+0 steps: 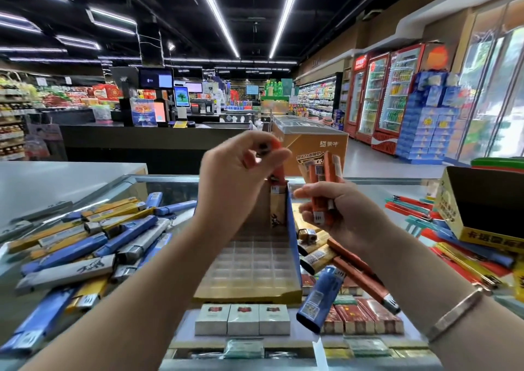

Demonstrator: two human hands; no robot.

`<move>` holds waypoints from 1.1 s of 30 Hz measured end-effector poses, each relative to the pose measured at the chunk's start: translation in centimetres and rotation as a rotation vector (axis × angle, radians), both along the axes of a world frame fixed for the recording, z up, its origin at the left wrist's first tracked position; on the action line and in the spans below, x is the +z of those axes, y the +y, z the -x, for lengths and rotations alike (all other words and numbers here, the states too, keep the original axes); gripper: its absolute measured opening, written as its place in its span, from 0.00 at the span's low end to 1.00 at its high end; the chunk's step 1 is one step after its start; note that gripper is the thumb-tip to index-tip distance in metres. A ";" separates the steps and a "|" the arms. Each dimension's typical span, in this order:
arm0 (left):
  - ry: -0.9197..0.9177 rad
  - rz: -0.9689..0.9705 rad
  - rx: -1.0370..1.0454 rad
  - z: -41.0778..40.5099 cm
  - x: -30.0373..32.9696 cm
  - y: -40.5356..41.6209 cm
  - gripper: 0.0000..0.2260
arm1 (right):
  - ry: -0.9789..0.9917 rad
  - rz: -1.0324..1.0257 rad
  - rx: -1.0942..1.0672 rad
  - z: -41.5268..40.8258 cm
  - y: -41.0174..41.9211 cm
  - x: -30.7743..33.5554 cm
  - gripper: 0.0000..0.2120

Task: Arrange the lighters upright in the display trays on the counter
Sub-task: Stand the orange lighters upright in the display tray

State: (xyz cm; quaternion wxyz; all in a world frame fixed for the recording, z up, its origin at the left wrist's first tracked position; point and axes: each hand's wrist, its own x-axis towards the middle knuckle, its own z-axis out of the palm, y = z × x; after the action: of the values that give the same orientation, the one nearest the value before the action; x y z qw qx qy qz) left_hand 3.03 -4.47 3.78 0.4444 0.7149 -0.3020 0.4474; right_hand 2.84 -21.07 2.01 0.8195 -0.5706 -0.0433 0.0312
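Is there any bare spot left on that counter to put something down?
Little. The display tray has open slots in front of one upright lighter, and bare counter lies far left beyond the loose lighter pile. Right of the tray, under the right hand, lighters crowd up to the yellow box.

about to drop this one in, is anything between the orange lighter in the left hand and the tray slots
Nothing visible. The left hand holds the orange lighter above the tray, whose slots below are bare; one lighter already stands at the back.
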 end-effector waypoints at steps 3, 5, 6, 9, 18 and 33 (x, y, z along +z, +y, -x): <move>0.145 -0.016 0.078 -1.4 0.0 2.0 0.09 | -0.032 0.142 -0.060 -0.4 0.0 -0.3 0.17; 0.245 -0.176 0.166 -2.1 -0.5 2.8 0.09 | -0.047 0.202 -0.090 -0.6 0.1 -0.6 0.15; 0.280 -0.251 0.202 -2.3 -0.7 2.9 0.09 | -0.047 0.218 -0.101 -0.7 0.1 -0.7 0.15; 0.342 -0.305 0.204 -2.5 -1.2 2.9 0.09 | -0.037 0.248 -0.110 -1.0 0.0 -0.9 0.14; 0.421 -0.319 0.120 -2.6 -1.6 2.7 0.05 | -0.042 0.250 -0.103 -1.3 -0.2 -1.2 0.15; 0.200 -0.574 0.400 -2.6 -1.8 2.1 0.10 | -0.038 0.250 -0.099 -1.4 -0.3 -1.3 0.16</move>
State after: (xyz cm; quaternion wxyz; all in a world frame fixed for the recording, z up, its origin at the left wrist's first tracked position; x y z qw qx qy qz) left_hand 5.64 -2.38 1.98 0.1566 0.8957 -0.2246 0.3503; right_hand 4.20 -21.33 0.75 0.7415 -0.6703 -0.0264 -0.0148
